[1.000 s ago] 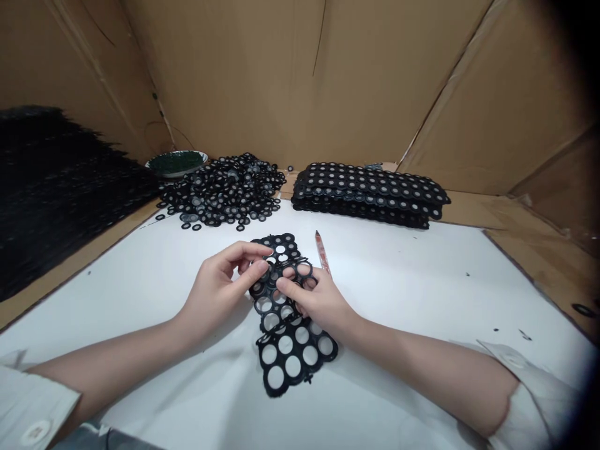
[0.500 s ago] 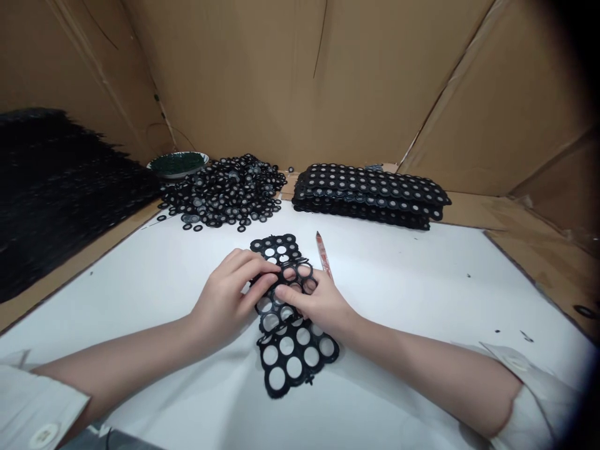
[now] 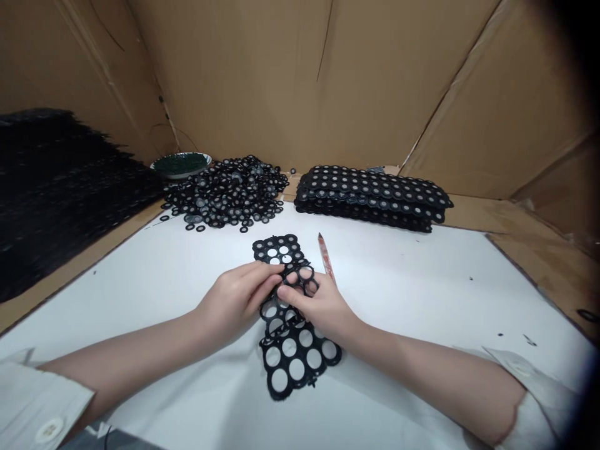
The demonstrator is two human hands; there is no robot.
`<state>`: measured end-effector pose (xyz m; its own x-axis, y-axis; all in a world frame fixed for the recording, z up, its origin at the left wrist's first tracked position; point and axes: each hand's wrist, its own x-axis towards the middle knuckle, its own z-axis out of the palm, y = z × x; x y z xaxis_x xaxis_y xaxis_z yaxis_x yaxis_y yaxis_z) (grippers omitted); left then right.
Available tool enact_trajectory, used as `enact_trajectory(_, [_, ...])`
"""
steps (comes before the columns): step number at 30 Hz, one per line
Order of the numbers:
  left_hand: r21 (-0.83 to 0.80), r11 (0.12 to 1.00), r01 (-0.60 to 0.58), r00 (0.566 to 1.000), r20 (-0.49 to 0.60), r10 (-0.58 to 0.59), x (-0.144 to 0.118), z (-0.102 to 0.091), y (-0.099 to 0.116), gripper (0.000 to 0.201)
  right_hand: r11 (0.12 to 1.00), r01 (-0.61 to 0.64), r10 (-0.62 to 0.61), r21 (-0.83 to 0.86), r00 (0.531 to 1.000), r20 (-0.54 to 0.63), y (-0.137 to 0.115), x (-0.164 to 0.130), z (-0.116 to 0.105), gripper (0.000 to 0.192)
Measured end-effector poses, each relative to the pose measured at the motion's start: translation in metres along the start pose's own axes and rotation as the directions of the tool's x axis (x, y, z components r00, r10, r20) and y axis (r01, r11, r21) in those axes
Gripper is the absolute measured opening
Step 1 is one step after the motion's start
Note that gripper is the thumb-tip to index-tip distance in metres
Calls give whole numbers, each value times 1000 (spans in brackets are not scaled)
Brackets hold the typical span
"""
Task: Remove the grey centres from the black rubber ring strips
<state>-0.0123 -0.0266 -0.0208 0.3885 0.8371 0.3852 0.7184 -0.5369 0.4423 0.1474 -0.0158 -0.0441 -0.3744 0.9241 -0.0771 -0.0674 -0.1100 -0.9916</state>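
Black sheets of joined rings (image 3: 296, 356) lie overlapping in the middle of the white table, one running toward me and one away. My right hand (image 3: 323, 303) grips a smaller ring sheet (image 3: 307, 273) above them, its thumb on top and fingers showing through the holes. From the left, my left hand (image 3: 248, 287) pinches at the same sheet's left edge, thumb and forefinger close together; whatever lies between those fingertips is hidden. Just beyond my right hand lies a pointed, pen-like tool (image 3: 325, 255) with a reddish, wrapped handle.
A heap of loose black rings (image 3: 229, 194) sits at the back left, beside a bowl of dark green bits (image 3: 182, 164). Stacked ring sheets (image 3: 372, 197) stand at the back right. A tall dark pile (image 3: 65, 194) fills the left side. Cardboard walls (image 3: 262, 87) enclose the table.
The view has shifted slightly. My left fingers have drawn closer together at the ring sheet's edge. My right hand keeps its grip almost unmoved.
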Motion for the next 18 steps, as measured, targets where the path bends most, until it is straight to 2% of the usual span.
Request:
enact_trajectory(4, [-128, 979, 156, 983, 113, -141, 3, -5, 5, 29, 999, 31, -31, -7, 999, 10, 1, 0, 0, 20])
enact_trajectory(8, [-337, 875, 349, 930, 239, -279, 13, -12, 3, 23, 1000, 6, -4, -21, 996, 86, 1, 0, 0, 14])
enact_trajectory(9, [-374, 847, 379, 923, 222, -315, 16, -14, 0, 22, 1000, -5, 4, 4, 995, 97, 2, 0, 1, 13])
enact_trajectory(10, [-401, 831, 385, 923, 150, -355, 19, -17, -3, 21, 999, -17, 13, 41, 995, 95, 2, 0, 1, 12])
enact_trajectory(11, [-416, 829, 373, 919, 45, -391, 22, -20, -6, 21, 996, -33, 26, 82, 996, 84, 3, 0, 1, 11])
enact_trajectory(13, [-405, 855, 325, 881, -199, -429, 24, -24, -12, 20, 987, -65, 56, 146, 997, 60, 3, 0, 2, 13])
enact_trajectory(14, [-375, 872, 315, 875, -240, -419, 24, -24, -13, 20, 983, -77, 69, 167, 996, 57, 3, 0, 2, 14])
enact_trajectory(15, [-325, 892, 315, 883, -245, -401, 22, -23, -13, 19, 980, -86, 77, 179, 995, 58, 3, 0, 2, 15])
enact_trajectory(16, [-247, 916, 317, 917, -165, -362, 20, -20, -12, 19, 979, -91, 81, 183, 995, 59, 2, -1, 1, 16])
enact_trajectory(18, [-81, 967, 241, 970, -14, -243, 15, -13, -8, 21, 982, -84, 78, 172, 996, 39, 1, -1, 1, 17])
